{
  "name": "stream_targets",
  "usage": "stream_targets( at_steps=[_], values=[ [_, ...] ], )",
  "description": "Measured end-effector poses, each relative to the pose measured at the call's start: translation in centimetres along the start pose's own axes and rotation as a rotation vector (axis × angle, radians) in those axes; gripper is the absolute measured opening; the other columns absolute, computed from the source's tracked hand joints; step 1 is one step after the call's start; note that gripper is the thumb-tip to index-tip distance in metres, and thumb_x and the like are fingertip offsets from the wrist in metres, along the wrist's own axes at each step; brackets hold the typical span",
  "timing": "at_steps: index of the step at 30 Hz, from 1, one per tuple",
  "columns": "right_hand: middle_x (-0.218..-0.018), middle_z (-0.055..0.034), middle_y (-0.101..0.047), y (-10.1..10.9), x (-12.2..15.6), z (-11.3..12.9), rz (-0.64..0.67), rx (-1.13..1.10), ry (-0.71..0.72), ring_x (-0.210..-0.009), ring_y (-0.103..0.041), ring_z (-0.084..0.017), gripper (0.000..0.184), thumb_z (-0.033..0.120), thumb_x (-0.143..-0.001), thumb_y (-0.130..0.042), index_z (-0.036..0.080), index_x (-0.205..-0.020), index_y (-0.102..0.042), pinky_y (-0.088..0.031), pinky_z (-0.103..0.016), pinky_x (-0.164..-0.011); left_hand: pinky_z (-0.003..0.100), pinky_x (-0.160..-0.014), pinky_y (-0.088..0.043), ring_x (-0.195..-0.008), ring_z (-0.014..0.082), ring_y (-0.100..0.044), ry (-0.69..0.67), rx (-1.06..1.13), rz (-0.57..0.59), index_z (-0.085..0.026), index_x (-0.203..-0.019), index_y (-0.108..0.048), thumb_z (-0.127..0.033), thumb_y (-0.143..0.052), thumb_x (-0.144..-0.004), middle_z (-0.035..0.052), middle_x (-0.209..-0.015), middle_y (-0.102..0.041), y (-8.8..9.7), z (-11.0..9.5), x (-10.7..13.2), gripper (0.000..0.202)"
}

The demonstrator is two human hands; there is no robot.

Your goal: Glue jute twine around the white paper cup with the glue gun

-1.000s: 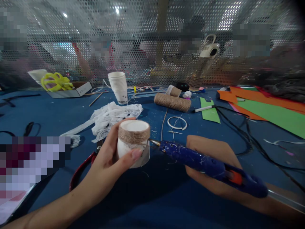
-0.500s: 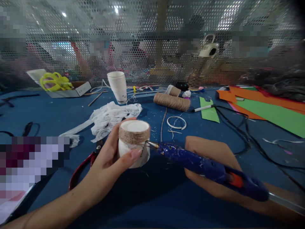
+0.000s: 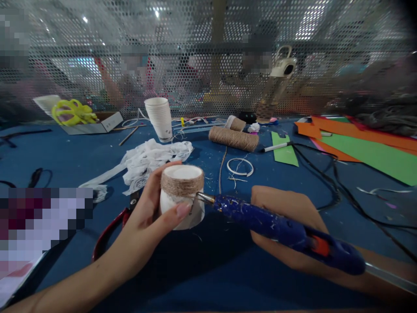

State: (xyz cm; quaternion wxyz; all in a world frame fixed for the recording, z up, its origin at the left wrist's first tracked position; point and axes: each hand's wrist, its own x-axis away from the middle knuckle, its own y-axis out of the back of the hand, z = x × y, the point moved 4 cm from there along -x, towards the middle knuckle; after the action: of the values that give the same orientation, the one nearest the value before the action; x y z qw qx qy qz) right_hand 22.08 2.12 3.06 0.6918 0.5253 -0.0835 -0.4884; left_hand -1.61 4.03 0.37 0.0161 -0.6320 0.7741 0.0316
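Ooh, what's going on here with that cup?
A person's left hand holds a round, white cup with rough brown twine wrapped around its upper part. The right hand holds a long, dark blue glue gun, its silvery metal tip at the twine's lower edge. A brown twine roll lies beyond them on the blue table.

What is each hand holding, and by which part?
Left hand: the twine-wrapped cup, by its side, thumb below the twine. Right hand: the glue gun; its body hides the grip.

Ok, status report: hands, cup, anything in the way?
Left hand gripping white cup, twine around upper part. Right hand holding glue gun, tip at twine's lower edge. Nearby: red-handled tool beside left hand.
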Motion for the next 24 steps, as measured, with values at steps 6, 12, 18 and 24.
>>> stream_targets(
  at_steps=[6, 12, 18, 24],
  values=[
    [-0.062, 0.0055, -0.050, 0.33, -0.03, 0.25, -0.007, -0.004, -0.021, -0.049, -0.044, -0.009, 0.021, 0.015, -0.080, -0.060, 0.023, -0.071, -0.043, -0.029, -0.025, -0.046, 0.051, -0.111, -0.045, -0.128, 0.0371, -0.060, 0.031, 0.000, -0.031, -0.035, -0.138, -0.051, -0.046, -0.076, -0.087, 0.0063, -0.137, -0.067, 0.03, -0.20, 0.03, 0.058],
    [-0.062, 0.0051, -0.050, 0.31, -0.18, 0.10, -0.008, 0.000, -0.018, -0.048, -0.044, -0.009, 0.023, 0.016, -0.081, -0.060, 0.023, -0.070, -0.041, -0.028, -0.026, -0.045, 0.050, -0.120, -0.037, -0.132, 0.0358, -0.057, -0.004, 0.015, -0.015, -0.038, -0.135, -0.055, -0.043, -0.074, -0.089, 0.0008, -0.138, -0.067, 0.09, -0.29, 0.04, 0.050],
    [-0.062, 0.0061, -0.048, 0.06, 0.05, 0.18, -0.026, 0.000, -0.015, -0.047, -0.042, -0.009, 0.023, 0.018, -0.082, -0.062, 0.024, -0.071, -0.042, -0.028, -0.026, -0.044, 0.048, -0.118, -0.041, -0.130, 0.0351, -0.059, 0.019, -0.020, 0.068, -0.036, -0.137, -0.055, -0.044, -0.073, -0.090, 0.0010, -0.136, -0.068, -0.66, -0.37, -0.09, 0.051],
    [-0.061, 0.0071, -0.047, 0.03, 0.03, 0.03, -0.021, 0.010, -0.005, -0.047, -0.039, -0.010, 0.025, 0.019, -0.082, -0.064, 0.025, -0.072, -0.042, -0.028, -0.027, -0.045, 0.052, -0.112, -0.049, -0.124, 0.0366, -0.064, 0.013, 0.008, 0.029, -0.033, -0.140, -0.055, -0.043, -0.079, -0.085, 0.0065, -0.129, -0.071, -0.64, -0.13, -0.12, 0.061]
  ],
)
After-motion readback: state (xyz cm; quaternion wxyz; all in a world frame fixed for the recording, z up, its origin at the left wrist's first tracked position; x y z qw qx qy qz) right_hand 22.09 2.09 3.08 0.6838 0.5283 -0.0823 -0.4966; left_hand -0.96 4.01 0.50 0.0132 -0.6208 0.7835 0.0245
